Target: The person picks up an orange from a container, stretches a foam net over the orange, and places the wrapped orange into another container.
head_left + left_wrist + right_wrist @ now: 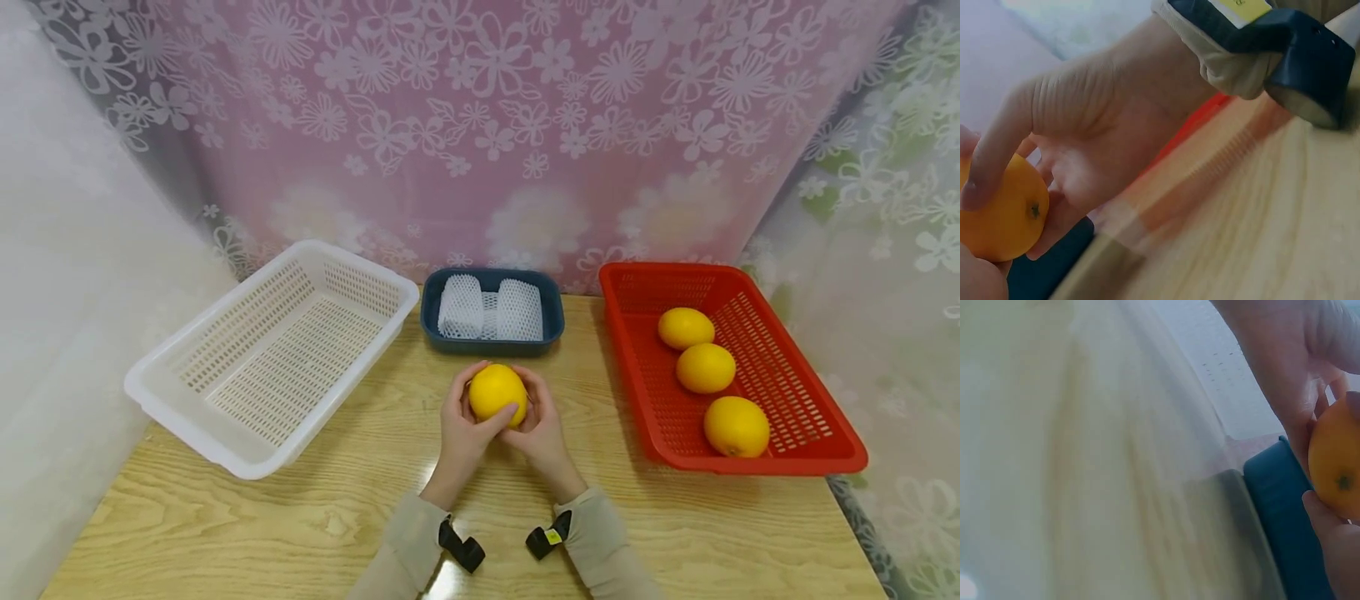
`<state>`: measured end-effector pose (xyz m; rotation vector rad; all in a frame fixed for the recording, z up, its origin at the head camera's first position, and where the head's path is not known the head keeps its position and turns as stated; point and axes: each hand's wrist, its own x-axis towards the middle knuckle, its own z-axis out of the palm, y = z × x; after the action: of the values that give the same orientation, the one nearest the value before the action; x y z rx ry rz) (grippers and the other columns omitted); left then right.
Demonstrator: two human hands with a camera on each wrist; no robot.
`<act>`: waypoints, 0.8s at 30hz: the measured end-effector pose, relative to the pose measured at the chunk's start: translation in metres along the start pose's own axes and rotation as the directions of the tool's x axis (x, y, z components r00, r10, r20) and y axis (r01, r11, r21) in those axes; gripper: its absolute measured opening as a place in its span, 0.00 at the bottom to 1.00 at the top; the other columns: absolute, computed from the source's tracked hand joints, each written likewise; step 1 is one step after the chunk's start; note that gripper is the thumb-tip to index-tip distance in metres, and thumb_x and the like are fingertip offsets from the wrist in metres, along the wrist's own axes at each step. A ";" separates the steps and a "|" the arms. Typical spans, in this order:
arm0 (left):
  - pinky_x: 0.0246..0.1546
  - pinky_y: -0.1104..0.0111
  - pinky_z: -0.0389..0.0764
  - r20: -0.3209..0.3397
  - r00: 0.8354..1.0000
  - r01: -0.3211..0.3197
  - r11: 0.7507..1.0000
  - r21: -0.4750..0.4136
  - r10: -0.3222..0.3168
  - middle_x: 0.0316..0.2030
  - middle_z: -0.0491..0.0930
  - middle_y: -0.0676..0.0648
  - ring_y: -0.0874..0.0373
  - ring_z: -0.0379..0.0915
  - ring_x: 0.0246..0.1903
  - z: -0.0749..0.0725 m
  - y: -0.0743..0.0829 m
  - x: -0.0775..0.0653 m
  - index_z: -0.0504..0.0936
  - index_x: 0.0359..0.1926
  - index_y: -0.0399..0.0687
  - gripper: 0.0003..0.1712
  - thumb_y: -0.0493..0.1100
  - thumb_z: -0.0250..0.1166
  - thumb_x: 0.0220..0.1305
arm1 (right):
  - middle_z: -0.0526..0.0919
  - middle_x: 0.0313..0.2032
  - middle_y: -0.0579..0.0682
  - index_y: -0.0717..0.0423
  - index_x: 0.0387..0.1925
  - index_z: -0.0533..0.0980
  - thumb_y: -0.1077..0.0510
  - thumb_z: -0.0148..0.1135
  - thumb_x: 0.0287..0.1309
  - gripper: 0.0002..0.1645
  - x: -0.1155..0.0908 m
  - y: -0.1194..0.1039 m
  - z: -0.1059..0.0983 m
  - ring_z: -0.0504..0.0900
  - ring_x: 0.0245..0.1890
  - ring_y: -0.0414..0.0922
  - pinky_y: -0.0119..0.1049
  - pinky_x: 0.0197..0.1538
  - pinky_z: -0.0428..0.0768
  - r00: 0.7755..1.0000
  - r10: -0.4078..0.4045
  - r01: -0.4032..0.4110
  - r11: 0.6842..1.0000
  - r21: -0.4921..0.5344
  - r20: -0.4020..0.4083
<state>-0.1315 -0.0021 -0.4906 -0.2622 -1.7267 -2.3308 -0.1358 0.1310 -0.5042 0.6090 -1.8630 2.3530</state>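
Your left hand point(462, 423) and right hand point(543, 429) cup the orange point(496, 390) just in front of the blue tray point(491, 347); likely firm, lightish and slightly slippery, it suits a gentle grip round its middle.

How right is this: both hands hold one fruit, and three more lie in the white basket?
Not the white basket: the head view shows three fruits in the red basket. The left hand and right hand do hold one fruit.

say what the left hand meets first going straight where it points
Beyond the round fruit it holds, the left hand would likely meet the blue tray, though the hand's height is unclear.
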 end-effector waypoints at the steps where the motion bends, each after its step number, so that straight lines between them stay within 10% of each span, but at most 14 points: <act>1: 0.60 0.67 0.71 0.004 1.000 0.000 1.000 0.003 0.000 0.59 0.73 0.41 0.49 0.70 0.57 -0.002 -0.002 0.000 0.71 0.63 0.37 0.39 0.28 0.76 0.49 | 0.64 0.64 0.60 0.70 0.68 0.56 0.84 0.66 0.39 0.53 -0.001 0.002 0.000 0.68 0.62 0.47 0.34 0.65 0.69 1.000 0.003 -0.003 1.000 0.003 -0.002; 12: 0.61 0.69 0.69 0.063 0.997 0.035 0.999 0.013 -0.036 0.62 0.70 0.33 0.49 0.69 0.59 -0.017 -0.021 -0.002 0.67 0.65 0.30 0.41 0.23 0.73 0.49 | 0.62 0.64 0.59 0.70 0.68 0.54 0.83 0.67 0.40 0.52 -0.008 0.019 0.000 0.68 0.63 0.47 0.34 0.66 0.67 0.997 0.076 -0.075 0.995 0.068 -0.019; 24: 0.58 0.65 0.73 0.087 0.995 0.044 0.994 0.101 -0.053 0.59 0.73 0.37 0.48 0.71 0.56 -0.014 0.000 -0.007 0.70 0.62 0.37 0.36 0.28 0.74 0.52 | 0.62 0.65 0.61 0.65 0.68 0.55 0.80 0.70 0.43 0.52 -0.011 0.024 -0.005 0.69 0.62 0.48 0.34 0.64 0.69 0.994 0.108 -0.108 0.994 -0.002 -0.002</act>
<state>-0.1244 -0.0151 -0.4965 -0.3145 -1.9049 -2.2912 -0.1338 0.1315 -0.5311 0.5185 -1.9451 2.4155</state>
